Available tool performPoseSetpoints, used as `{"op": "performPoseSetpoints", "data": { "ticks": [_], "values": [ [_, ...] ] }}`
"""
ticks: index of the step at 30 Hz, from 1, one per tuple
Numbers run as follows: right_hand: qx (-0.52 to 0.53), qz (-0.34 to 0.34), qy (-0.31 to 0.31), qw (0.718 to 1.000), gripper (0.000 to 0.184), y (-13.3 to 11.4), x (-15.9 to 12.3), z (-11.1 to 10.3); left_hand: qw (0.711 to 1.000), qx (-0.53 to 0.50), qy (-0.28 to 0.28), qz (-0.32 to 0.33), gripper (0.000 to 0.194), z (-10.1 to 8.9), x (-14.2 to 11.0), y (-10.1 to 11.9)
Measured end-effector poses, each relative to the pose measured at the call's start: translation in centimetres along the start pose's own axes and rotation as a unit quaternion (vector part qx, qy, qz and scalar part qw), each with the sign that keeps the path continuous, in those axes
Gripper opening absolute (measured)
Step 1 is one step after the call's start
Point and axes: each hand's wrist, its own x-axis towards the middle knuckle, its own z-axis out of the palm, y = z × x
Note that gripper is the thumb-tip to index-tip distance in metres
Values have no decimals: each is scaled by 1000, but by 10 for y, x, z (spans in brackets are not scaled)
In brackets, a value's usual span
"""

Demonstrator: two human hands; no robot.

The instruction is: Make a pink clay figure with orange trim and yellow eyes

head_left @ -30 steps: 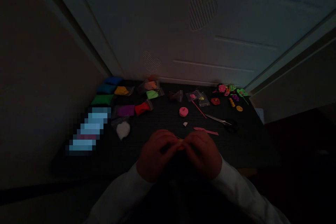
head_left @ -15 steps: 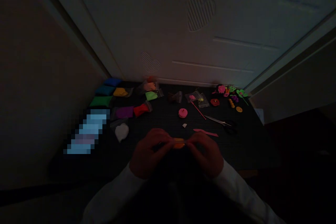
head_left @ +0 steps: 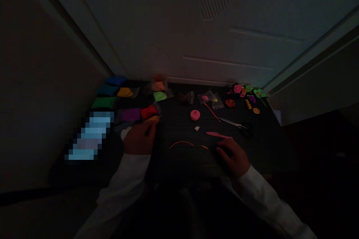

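Observation:
My left hand (head_left: 139, 137) is over the left side of the dark table, its fingers closed on a small bag of orange clay (head_left: 153, 119), which is mostly hidden. It is beside the bag of red clay (head_left: 148, 112) and covers part of the bag of white clay (head_left: 125, 132). My right hand (head_left: 234, 158) rests near the table's front, fingers loosely bent and apart, holding nothing visible. Just beyond it lies a pink plastic clay knife (head_left: 218, 135). Between the hands lie a thin curved orange strand (head_left: 182, 142) and a short orange piece (head_left: 205, 147).
A round pink clay piece (head_left: 195, 115), a white scrap (head_left: 197, 128), a pink stick tool (head_left: 212, 112) and scissors (head_left: 235, 123) lie mid-table. Several clay bags, including purple (head_left: 130, 114) and green (head_left: 104, 102), line the left. Small clay figures (head_left: 238, 89) sit back right. A wall panel stands behind.
My hands have parted from the middle. The left carried the orange clay bag leftward to the other bags; the right let go and moved right. The orange strand and short piece are now uncovered.

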Motion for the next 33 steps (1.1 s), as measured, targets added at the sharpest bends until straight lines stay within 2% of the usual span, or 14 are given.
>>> {"op": "performPoseSetpoints", "data": {
  "ticks": [2,7,11,13,15,17,20,24,28,33],
  "values": [
    [-27,-3,-5,1000,22,1,-4,10,995,93,-8,26,27,13,-1,-13],
    [-77,-23,-13,997,23,-9,4,27,991,79,-44,98,27,28,-5,-25],
    [-95,-40,-21,994,17,-13,11,28,995,44,9,91,30,25,-11,-21],
    [-102,-45,-23,994,17,-14,11,27,993,22,20,110,27,23,-16,-15],
    [-107,-45,-22,993,17,-14,9,26,988,-9,-21,156,23,21,-21,-7],
    [-110,-42,-19,993,18,-14,6,26,973,-36,-101,202,24,20,-25,1],
    [-109,-41,-22,993,19,-13,2,26,959,-40,-169,225,33,19,-28,9],
    [-105,-53,-29,993,21,-9,-2,23,950,-51,-199,235,28,22,-26,6],
    [-109,-67,-39,991,23,-6,-2,21,947,-72,-200,241,18,25,-25,0],
    [-111,-73,-40,990,17,-11,4,25,945,-82,-207,237,16,25,-25,1]
  ]
}}
